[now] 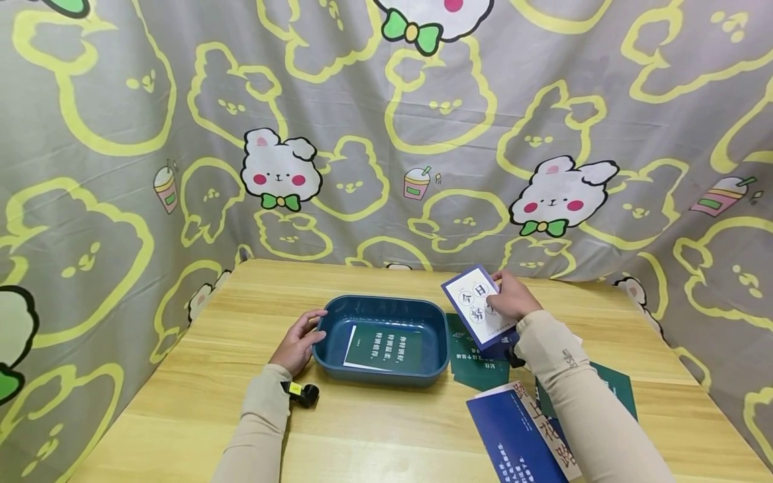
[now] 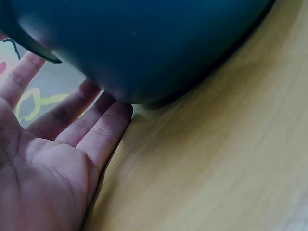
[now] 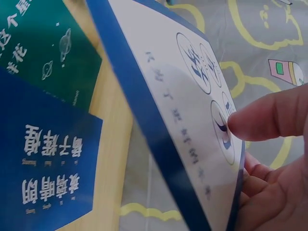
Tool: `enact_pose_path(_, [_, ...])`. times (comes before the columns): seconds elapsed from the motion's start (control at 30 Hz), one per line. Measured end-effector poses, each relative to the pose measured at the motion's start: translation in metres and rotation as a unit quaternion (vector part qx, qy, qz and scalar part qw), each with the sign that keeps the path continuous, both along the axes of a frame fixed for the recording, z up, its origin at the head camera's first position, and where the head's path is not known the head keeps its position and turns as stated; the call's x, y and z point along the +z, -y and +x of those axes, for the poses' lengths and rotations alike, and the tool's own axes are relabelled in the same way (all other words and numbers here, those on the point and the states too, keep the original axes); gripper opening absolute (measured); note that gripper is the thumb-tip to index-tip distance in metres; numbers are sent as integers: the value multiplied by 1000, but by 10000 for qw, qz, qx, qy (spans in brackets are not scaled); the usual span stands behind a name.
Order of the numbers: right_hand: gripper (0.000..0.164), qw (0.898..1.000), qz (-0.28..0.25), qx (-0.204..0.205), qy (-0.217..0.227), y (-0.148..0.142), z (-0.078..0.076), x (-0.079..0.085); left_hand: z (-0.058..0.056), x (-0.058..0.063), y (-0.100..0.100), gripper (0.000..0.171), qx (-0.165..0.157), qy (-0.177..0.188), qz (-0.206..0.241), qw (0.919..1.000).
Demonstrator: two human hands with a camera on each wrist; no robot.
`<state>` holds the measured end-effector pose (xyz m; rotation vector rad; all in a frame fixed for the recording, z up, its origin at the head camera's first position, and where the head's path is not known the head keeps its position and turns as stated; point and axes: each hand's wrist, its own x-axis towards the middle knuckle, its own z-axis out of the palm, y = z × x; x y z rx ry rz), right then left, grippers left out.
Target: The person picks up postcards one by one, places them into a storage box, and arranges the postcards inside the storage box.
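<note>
Wooden table (image 1: pixel 350 429), near edge cut off. Right sleeve (image 1: pixel 580 382) partly hides cards (image 1: pixel 516 436) lying there. Blue basin (image 1: pixel 382 379) holds green card (image 1: pixel 395 352). Left hand (image 1: pixel 298 341) touches basin's end, fingers spread. Right hand (image 1: pixel 513 297) pinches blue-bordered card (image 1: pixel 471 308) above table, fingers partly hidden behind.

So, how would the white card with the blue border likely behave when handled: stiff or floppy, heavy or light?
The card is probably fairly stiff: its edges look straight although the right hand pinches only one side. It looks thin, so it should be light.
</note>
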<state>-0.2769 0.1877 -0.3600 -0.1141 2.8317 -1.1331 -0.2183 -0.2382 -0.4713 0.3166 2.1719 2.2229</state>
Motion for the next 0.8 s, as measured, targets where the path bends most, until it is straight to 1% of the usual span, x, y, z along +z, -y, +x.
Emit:
enact_pose_path(0.03, [48, 10000, 12, 19, -16, 1, 1, 2, 0, 0, 0, 46, -5, 0, 0, 10000])
enact_pose_path(0.07, [48, 10000, 28, 40, -32, 2, 2, 3, -2, -3, 2, 45, -40, -18, 4, 10000])
enact_pose_path(0.27, [46, 9999, 43, 114, -39, 7, 4, 10, -2, -2, 3, 46, -84, -7, 40, 10000])
enact_pose_path(0.3, [46, 9999, 30, 114, -21, 8, 4, 11, 0, 0, 1, 46, -57, 17, 43, 10000])
enact_pose_path(0.57, [48, 9996, -13, 294, -15, 19, 5, 15, 0, 0, 2, 46, -51, 45, 81, 9999])
enact_pose_path(0.8, [47, 9994, 76, 324, -91, 30, 6, 21, 0, 0, 1, 46, -39, 0, 82, 10000])
